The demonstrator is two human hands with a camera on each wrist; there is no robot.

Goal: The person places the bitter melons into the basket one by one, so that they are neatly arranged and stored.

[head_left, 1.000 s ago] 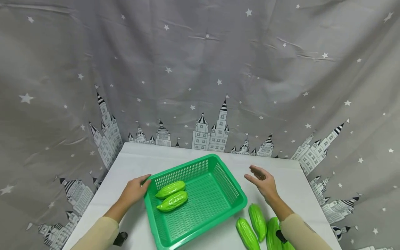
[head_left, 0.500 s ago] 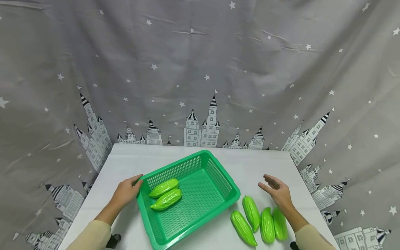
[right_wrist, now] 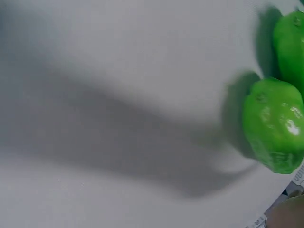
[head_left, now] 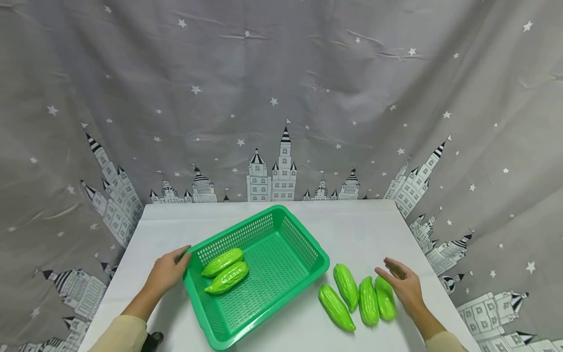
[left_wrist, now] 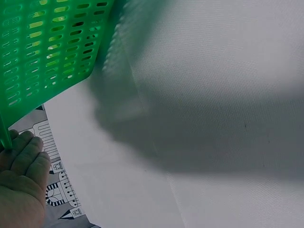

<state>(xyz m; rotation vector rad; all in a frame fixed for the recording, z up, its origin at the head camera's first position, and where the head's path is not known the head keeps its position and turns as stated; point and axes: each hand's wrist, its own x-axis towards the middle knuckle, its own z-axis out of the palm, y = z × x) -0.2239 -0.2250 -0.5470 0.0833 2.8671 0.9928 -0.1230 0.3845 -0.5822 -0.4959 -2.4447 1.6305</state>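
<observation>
A green plastic basket with slotted walls sits at an angle on the white table. My left hand grips its rim at the left corner; the left wrist view shows the fingers at the edge of the basket wall. Two bitter melons lie side by side inside, near the left wall. Several more bitter melons lie on the table to the right of the basket. My right hand hovers beside the rightmost bitter melon, fingers relaxed and apart, holding nothing.
The white table backs onto a grey curtain printed with stars and castles. That curtain also hangs along both sides. A small black object shows by the left sleeve.
My right hand has drawn back toward me and right, uncovering the bitter melons there. My left hand stays on the basket rim. The head view has shifted right.
</observation>
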